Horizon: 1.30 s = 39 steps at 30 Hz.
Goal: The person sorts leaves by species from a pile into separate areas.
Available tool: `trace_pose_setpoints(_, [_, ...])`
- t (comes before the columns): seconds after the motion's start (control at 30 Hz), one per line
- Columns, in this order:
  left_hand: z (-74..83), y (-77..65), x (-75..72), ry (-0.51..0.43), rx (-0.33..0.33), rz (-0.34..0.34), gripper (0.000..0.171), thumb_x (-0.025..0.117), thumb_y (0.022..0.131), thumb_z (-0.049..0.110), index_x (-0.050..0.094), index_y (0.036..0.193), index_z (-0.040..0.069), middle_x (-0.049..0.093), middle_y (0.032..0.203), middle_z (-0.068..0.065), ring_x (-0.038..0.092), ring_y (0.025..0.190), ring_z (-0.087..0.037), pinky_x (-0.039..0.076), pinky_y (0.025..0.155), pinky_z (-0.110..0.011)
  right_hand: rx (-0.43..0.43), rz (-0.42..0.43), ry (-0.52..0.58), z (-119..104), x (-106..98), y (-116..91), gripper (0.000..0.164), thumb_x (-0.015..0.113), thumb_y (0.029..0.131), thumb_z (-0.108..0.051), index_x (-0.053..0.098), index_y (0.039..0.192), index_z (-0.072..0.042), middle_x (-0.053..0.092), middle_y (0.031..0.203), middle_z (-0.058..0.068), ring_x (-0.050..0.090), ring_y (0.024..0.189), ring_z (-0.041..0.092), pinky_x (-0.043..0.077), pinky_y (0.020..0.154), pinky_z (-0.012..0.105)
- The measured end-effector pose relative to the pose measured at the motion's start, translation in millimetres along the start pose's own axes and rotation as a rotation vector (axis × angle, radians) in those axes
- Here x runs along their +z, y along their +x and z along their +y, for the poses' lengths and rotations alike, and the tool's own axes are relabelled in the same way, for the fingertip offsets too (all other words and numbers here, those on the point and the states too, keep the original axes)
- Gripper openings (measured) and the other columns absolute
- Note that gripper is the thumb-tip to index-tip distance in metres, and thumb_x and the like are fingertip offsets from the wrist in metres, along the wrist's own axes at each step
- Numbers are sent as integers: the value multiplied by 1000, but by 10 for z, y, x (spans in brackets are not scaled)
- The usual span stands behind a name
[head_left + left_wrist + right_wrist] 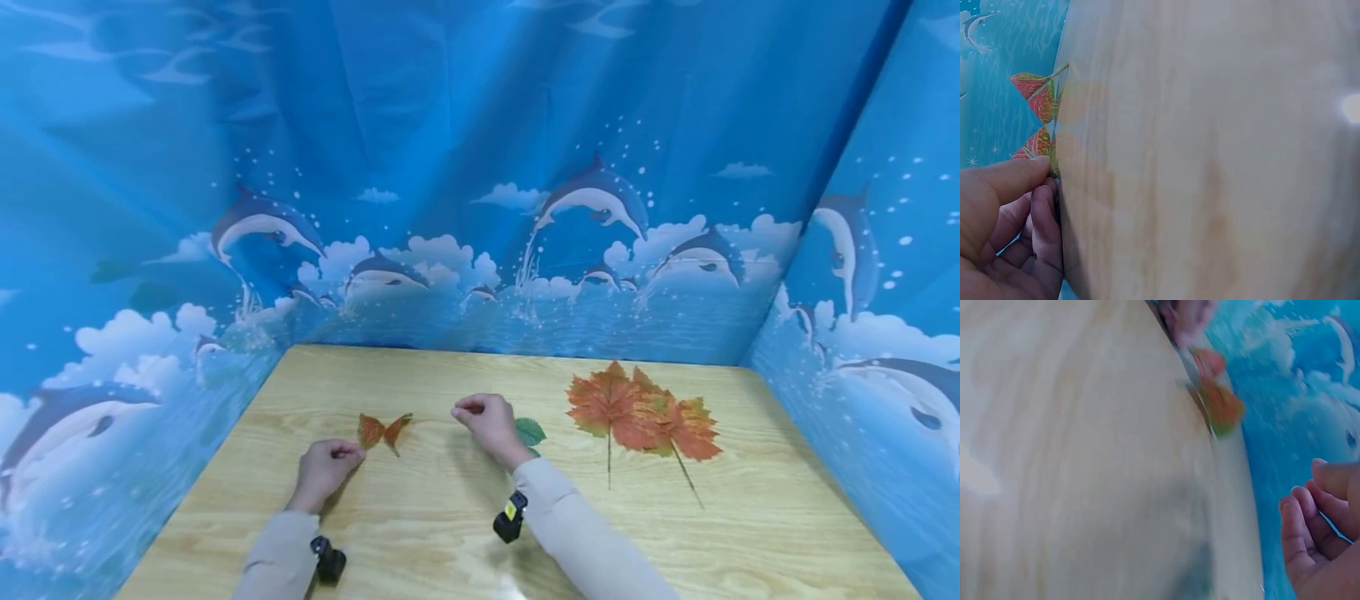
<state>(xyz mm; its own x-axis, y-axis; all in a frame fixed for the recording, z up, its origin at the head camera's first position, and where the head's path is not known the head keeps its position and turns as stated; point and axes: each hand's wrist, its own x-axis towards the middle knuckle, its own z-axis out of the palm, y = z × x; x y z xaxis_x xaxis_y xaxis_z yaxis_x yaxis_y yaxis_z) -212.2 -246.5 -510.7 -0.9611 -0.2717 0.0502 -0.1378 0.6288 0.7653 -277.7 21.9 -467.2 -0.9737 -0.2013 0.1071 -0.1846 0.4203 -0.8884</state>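
Observation:
Two small folded red-orange leaf pieces stand tip to tip on the table, like butterfly wings. My left hand [324, 473] pinches the lower edge of the left folded leaf [371, 431] between thumb and index finger; the left wrist view shows the thumb covering part of this leaf [1038, 142]. Just right of it stands the other folded leaf [397, 432], its thin stem visible. My right hand [489, 423] hovers over the table to the right, apart from both leaves. In the right wrist view its fingers [1300, 534] are loosely bent with nothing seen between them.
A green leaf [530, 431] lies partly hidden behind my right wrist. Large orange maple leaves [611, 400] with long stems lie overlapping on the right of the wooden table [420, 533]. A blue dolphin-print curtain [450, 208] stands behind the table.

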Motion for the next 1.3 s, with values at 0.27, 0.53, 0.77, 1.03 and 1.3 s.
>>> trace_pose_setpoints(0.27, [24,1,4,-23,6,-8,13,72,82,11,72,86,-1,67,76,-4,56,70,-12,43,66,-27,71,87,-66,370,-606,27,21,68,89,-18,72,104,-3,70,91,4,63,81,16,52,69,32])
trace_pose_setpoints(0.53, [-1,38,37,-3,20,3,11,74,81,11,73,85,0,67,75,-2,57,70,-10,44,67,-26,128,161,-139,754,-975,-102,22,69,88,-15,71,105,-1,70,96,9,64,87,21,52,77,37])
trace_pose_setpoints(0.77, [-7,45,42,-5,23,1,12,73,83,14,74,85,2,66,75,-2,55,69,-11,43,65,-27,122,186,-173,859,-1376,-271,24,65,92,-18,70,107,0,70,99,12,63,89,24,51,75,36])
trace_pose_setpoints(1.03, [-85,57,-38,24,49,-51,16,72,83,14,73,90,0,69,82,-6,59,75,-14,47,69,-29,126,84,-274,940,-1992,-535,38,55,98,-28,62,120,2,66,108,16,61,92,24,49,71,33])
trace_pose_setpoints(1.3, [46,60,-448,165,154,-217,34,70,86,20,65,105,-9,69,92,-15,64,83,-26,52,75,-40,43,7,-409,916,-2708,-743,44,52,99,-32,59,124,3,63,115,23,61,99,35,51,72,39])
